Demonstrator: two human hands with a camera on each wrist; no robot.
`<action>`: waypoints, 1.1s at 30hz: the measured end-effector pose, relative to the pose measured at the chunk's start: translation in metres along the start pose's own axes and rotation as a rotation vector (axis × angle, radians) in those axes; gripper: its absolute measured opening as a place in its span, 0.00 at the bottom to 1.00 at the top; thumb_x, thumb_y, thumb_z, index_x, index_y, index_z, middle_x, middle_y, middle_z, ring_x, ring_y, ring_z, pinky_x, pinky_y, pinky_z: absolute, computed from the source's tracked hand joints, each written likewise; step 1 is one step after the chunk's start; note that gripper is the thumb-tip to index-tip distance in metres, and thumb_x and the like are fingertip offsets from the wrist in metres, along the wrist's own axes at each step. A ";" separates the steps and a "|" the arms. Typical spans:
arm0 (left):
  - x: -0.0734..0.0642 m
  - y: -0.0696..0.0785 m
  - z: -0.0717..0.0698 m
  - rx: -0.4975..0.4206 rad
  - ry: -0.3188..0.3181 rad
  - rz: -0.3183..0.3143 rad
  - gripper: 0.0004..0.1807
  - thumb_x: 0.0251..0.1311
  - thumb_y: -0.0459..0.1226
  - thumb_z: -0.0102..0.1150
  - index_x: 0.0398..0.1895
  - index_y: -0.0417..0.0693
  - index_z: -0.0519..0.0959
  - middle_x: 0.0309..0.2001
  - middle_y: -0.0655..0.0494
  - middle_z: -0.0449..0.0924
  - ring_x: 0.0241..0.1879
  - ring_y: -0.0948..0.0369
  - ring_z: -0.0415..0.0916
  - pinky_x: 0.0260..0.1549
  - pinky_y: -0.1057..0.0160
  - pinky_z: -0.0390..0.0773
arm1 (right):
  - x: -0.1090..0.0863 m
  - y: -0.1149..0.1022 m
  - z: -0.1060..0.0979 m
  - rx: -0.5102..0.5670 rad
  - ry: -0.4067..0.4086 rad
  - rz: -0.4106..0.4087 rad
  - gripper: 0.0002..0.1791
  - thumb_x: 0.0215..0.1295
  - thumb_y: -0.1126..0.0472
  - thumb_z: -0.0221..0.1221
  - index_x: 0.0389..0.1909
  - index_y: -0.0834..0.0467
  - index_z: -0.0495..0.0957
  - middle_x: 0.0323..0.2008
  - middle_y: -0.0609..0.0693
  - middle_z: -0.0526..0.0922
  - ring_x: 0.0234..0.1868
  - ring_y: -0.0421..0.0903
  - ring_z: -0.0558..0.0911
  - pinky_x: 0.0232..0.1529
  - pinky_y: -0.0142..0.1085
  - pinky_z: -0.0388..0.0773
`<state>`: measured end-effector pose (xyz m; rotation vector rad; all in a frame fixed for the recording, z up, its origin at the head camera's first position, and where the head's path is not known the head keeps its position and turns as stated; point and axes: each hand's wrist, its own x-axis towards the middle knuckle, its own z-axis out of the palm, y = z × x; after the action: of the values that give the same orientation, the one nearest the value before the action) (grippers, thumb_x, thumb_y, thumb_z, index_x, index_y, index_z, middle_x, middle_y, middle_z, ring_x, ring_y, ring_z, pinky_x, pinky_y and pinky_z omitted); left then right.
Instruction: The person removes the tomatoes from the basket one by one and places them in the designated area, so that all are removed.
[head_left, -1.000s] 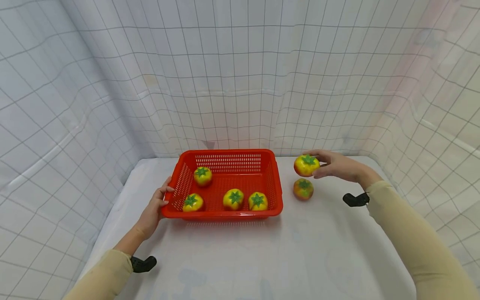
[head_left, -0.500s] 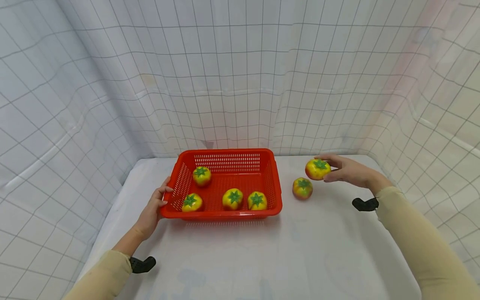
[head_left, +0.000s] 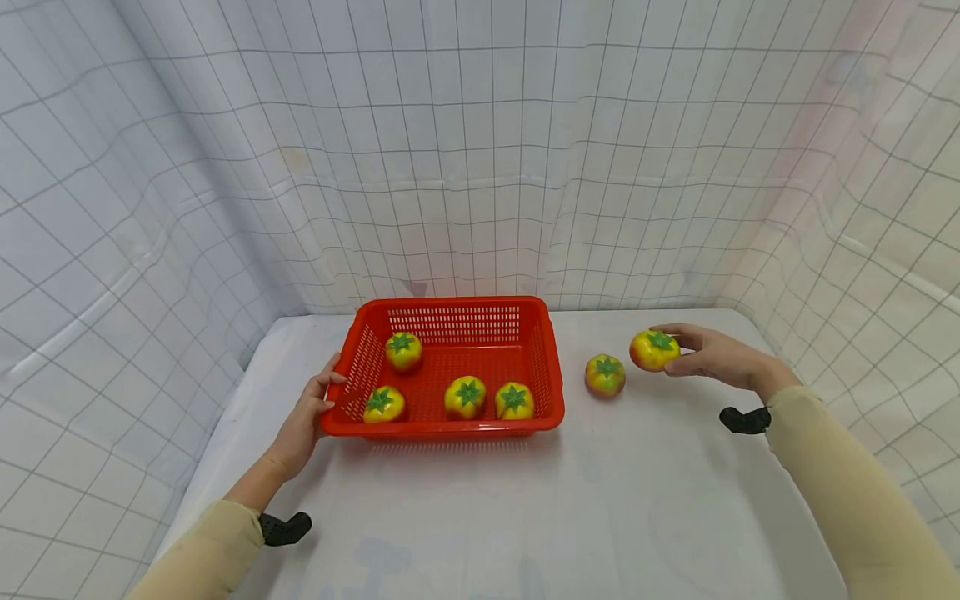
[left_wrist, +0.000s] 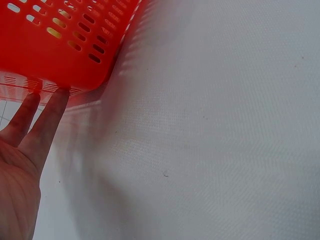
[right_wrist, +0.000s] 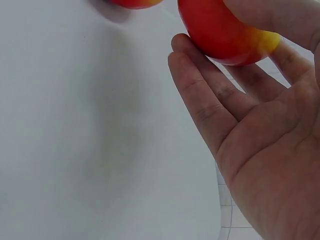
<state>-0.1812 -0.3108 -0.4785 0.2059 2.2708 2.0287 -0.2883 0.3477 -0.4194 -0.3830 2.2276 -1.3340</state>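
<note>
My left hand (head_left: pixel 300 425) holds the left rim of a red slatted plastic basket (head_left: pixel 442 429); in the left wrist view two long fingers (left_wrist: pixel 45 122) reach up to its outer wall. Several red-and-yellow toy-like tomatoes with green star-shaped tops lie in the basket, among them one tomato (head_left: pixel 404 352) at the back left. To the right, my right hand (head_left: pixel 716 358) pinches another tomato (head_left: pixel 654 351) between thumb and fingers. In the right wrist view the thumb covers part of this tomato (right_wrist: pixel 225 35). A loose tomato (head_left: pixel 604 376) sits on the table between basket and right hand.
A white-covered table (head_left: pixel 480 517) lies under everything. White gridded curtains (head_left: pixel 465 167) enclose it at the back and both sides, the back curtain close behind the basket. A black wrist strap (head_left: pixel 746 420) shows at the right sleeve.
My right hand has moved right and a little toward me with its tomato, away from the loose one. The left hand and basket stay nearly where they were.
</note>
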 end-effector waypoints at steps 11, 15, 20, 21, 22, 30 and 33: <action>-0.001 0.003 0.002 -0.002 -0.002 0.008 0.21 0.67 0.32 0.29 0.61 0.54 0.63 0.84 0.62 0.32 0.80 0.46 0.34 0.48 0.68 0.78 | -0.005 0.026 0.000 0.059 -0.005 0.057 0.42 0.66 0.62 0.65 0.78 0.56 0.57 0.77 0.65 0.54 0.63 0.56 0.73 0.57 0.38 0.78; -0.001 0.003 0.001 -0.002 -0.007 0.006 0.22 0.67 0.32 0.29 0.61 0.55 0.64 0.84 0.62 0.32 0.80 0.45 0.34 0.48 0.68 0.77 | -0.008 0.033 0.002 0.059 -0.001 0.072 0.42 0.66 0.62 0.65 0.78 0.57 0.56 0.78 0.66 0.50 0.64 0.56 0.72 0.57 0.38 0.78; -0.002 0.003 0.002 -0.005 -0.009 0.006 0.22 0.67 0.32 0.29 0.61 0.54 0.64 0.84 0.61 0.32 0.80 0.45 0.34 0.47 0.67 0.78 | -0.009 0.037 0.004 0.047 0.005 0.083 0.42 0.66 0.62 0.65 0.78 0.57 0.56 0.77 0.67 0.51 0.60 0.54 0.76 0.55 0.37 0.78; -0.002 0.003 0.002 -0.005 -0.009 0.007 0.22 0.67 0.32 0.29 0.61 0.54 0.63 0.84 0.61 0.32 0.80 0.45 0.34 0.47 0.68 0.78 | -0.009 0.038 0.005 0.046 0.005 0.084 0.42 0.66 0.62 0.65 0.78 0.57 0.56 0.77 0.67 0.51 0.59 0.54 0.77 0.55 0.37 0.78; -0.002 0.003 0.002 -0.007 -0.009 0.007 0.22 0.67 0.32 0.29 0.61 0.54 0.63 0.84 0.61 0.32 0.80 0.45 0.34 0.46 0.68 0.78 | -0.009 0.038 0.005 0.046 0.006 0.086 0.42 0.66 0.61 0.65 0.78 0.57 0.56 0.77 0.67 0.52 0.59 0.53 0.77 0.55 0.37 0.78; -0.002 0.003 0.002 -0.001 -0.001 0.004 0.21 0.67 0.32 0.29 0.60 0.54 0.63 0.84 0.61 0.33 0.80 0.46 0.34 0.46 0.68 0.79 | -0.008 0.045 0.007 0.030 0.011 0.105 0.41 0.66 0.60 0.65 0.77 0.56 0.58 0.76 0.67 0.53 0.58 0.55 0.75 0.54 0.38 0.78; -0.002 0.002 0.002 0.001 -0.001 0.007 0.21 0.67 0.32 0.29 0.60 0.54 0.63 0.84 0.61 0.33 0.80 0.46 0.34 0.46 0.68 0.79 | -0.009 0.046 0.007 0.021 0.008 0.110 0.41 0.67 0.60 0.65 0.77 0.56 0.58 0.76 0.67 0.53 0.56 0.57 0.77 0.54 0.38 0.77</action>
<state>-0.1790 -0.3090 -0.4763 0.2154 2.2740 2.0308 -0.2761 0.3684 -0.4602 -0.2441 2.2058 -1.3025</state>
